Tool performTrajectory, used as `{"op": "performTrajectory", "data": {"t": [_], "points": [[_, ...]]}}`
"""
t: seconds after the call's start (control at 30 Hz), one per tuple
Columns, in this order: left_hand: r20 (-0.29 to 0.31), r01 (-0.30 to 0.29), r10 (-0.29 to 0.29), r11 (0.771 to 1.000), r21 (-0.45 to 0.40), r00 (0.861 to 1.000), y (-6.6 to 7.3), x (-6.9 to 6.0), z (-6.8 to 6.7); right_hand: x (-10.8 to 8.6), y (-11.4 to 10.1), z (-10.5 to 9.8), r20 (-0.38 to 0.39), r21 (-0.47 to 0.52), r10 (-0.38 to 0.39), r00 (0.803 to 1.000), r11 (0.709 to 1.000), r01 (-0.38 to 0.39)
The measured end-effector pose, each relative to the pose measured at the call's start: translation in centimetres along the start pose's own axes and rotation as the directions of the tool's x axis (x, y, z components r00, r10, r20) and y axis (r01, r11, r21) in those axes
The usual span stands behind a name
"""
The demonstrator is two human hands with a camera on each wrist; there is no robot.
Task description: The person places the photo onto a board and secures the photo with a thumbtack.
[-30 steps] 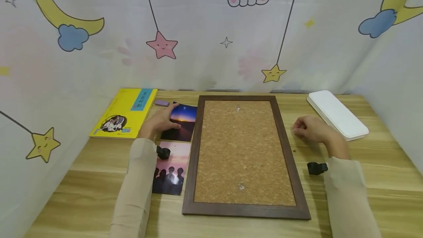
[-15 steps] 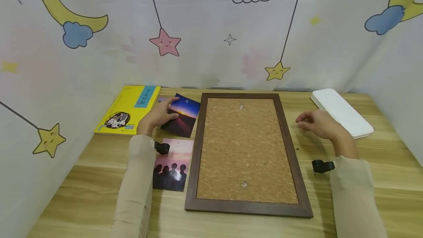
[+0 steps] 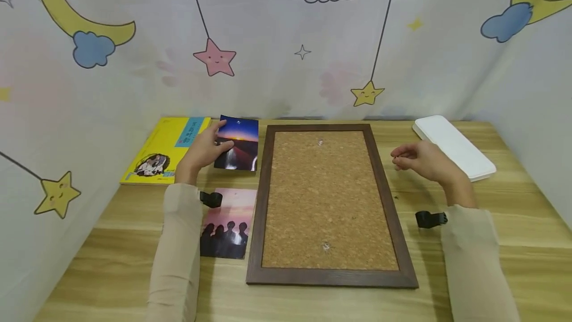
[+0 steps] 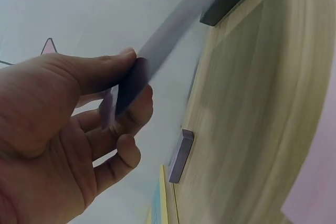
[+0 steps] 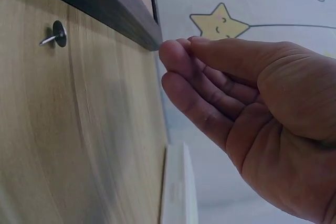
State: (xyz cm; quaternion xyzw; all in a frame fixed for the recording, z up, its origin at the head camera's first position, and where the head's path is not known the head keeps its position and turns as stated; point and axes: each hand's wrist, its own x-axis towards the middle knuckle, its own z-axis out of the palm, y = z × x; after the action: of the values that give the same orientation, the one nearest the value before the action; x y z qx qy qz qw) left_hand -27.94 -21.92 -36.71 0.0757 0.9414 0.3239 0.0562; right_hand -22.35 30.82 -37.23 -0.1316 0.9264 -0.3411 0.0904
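Left of centre, the left hand [image 3: 201, 150] pinches the photo [image 3: 243, 134] by its side, light pressure avoiding creases, while the right hand's [image 3: 429, 160] grip looks narrow, contents I can't tell

Head view from above, wrist views close

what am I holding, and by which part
Your left hand pinches the sunset photo by its left edge; whether the right hand holds anything is unclear.

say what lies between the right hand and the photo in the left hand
In the head view, the cork board lies between the right hand and the photo the left hand holds.
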Motion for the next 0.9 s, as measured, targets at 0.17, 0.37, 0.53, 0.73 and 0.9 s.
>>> {"op": "performTrajectory", "data": {"t": [0.17,0.37,0.53,0.73,0.9], "points": [[-0.004,-0.017,0.016,0.999,-0.04,1.0,0.7,0.0,0.3,0.1,-0.4,0.2,-0.031,0.014,0.008,1.0,1.0,-0.008],[-0.007,-0.031,0.031,0.999,-0.042,0.999,2.3,0.4,1.3,0.3,-0.7,0.3,-0.057,0.037,-0.007,0.998,0.999,0.01],[0.011,-0.056,0.057,0.992,-0.113,0.998,3.6,1.0,2.8,0.1,-0.4,0.4,-0.084,0.116,0.03,0.996,0.993,-0.02],[0.002,-0.07,0.071,0.984,-0.166,0.997,4.9,1.5,4.0,0.7,-0.4,0.9,-0.13,0.194,0.033,0.991,0.981,-0.007],[-0.031,-0.123,0.119,0.978,-0.171,0.992,6.0,2.1,4.8,1.3,-0.7,1.0,-0.195,0.207,0.045,0.98,0.978,-0.003]]}}
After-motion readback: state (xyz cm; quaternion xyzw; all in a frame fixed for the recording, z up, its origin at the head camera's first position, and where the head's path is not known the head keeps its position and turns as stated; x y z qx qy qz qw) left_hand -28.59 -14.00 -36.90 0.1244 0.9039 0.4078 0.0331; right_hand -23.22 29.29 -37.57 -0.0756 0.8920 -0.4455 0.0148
